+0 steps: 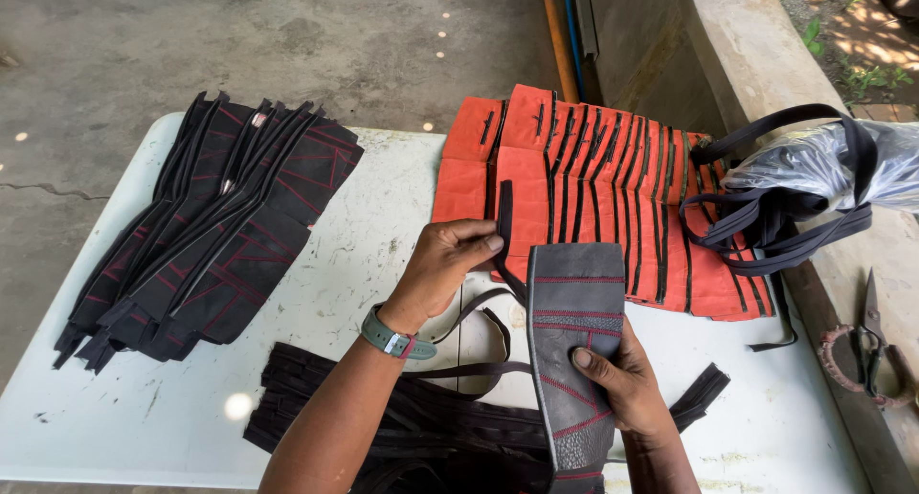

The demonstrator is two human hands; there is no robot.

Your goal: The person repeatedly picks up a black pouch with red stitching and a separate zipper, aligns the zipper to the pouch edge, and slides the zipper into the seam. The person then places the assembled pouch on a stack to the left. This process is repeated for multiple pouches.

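My right hand [627,384] holds a grey fabric panel with red stitching [574,331], thumb pressed on its face, above the white table [354,245]. My left hand [448,264], with a grey-green watch on the wrist, pinches a black strap [504,228] that rises at the panel's upper left edge and trails down in a loop toward me. Just beyond both hands lies a fanned row of orange-red panels with black strips [584,183].
A stack of grey stitched panels [215,231] lies at the table's left. A pile of black straps [402,422] sits near me. At right, black webbing [780,221] wraps a clear plastic bag [823,168]; scissors [871,336] rest on the concrete ledge.
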